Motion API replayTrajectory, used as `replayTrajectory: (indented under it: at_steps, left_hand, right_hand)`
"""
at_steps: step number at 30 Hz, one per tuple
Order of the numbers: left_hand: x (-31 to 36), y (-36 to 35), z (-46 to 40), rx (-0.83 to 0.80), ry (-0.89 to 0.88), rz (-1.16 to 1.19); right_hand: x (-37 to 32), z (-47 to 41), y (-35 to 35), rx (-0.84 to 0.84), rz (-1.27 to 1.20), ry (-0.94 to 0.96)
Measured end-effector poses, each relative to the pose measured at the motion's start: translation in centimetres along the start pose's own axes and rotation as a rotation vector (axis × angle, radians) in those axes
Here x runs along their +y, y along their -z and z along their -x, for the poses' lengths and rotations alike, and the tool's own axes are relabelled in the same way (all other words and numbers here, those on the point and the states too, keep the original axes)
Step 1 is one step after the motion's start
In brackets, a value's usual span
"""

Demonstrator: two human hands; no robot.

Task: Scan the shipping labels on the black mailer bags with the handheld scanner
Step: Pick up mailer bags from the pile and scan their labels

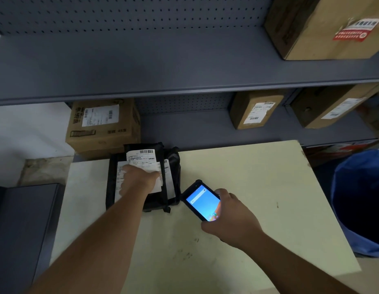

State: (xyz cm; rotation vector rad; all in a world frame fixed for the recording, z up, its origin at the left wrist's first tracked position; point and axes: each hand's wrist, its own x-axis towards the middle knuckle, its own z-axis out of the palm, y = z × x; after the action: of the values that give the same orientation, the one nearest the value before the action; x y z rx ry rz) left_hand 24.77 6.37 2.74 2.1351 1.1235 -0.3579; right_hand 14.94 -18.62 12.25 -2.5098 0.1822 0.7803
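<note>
A: What's biggest here?
B: The grey shelves (184, 66) at the far side, with boxes (103, 126) on them. Nearer, the pale desk (258, 187), and a blue bin (360, 200) to its right.

A: And the bags?
B: The black bags (141, 179) lie stacked at the desk's far left edge, labels (141, 158) up. The left hand (139, 179) rests flat on the top label, fingers loose, gripping nothing.

A: The scanner?
B: The scanner (202, 200) is just right of the bags, screen lit, clasped in the right hand (228, 217).
</note>
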Motion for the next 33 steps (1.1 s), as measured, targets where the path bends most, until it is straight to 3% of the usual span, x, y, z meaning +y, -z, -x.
replayTrajectory:
  at_steps: [10,16,22,33]
  left_hand:
    - [1.2,-0.2,0.9,-0.024,-0.015,-0.077]
    - [1.9,2.1,1.2,-0.153,0.087,0.248]
    - [1.2,3.1,1.9,-0.338,0.077,0.307]
    - [1.2,5.5,5.1,-0.421,-0.120,0.408]
  right_hand:
    - [1.5,0.7,1.0,0.026,-0.017,0.012]
    - [1.9,1.0,2.2,0.015,0.033,0.008]
    - [1.8,1.4,3.3,-0.022,0.065,0.002]
    - [0.9,3.8,5.8,-0.099,0.049,0.037]
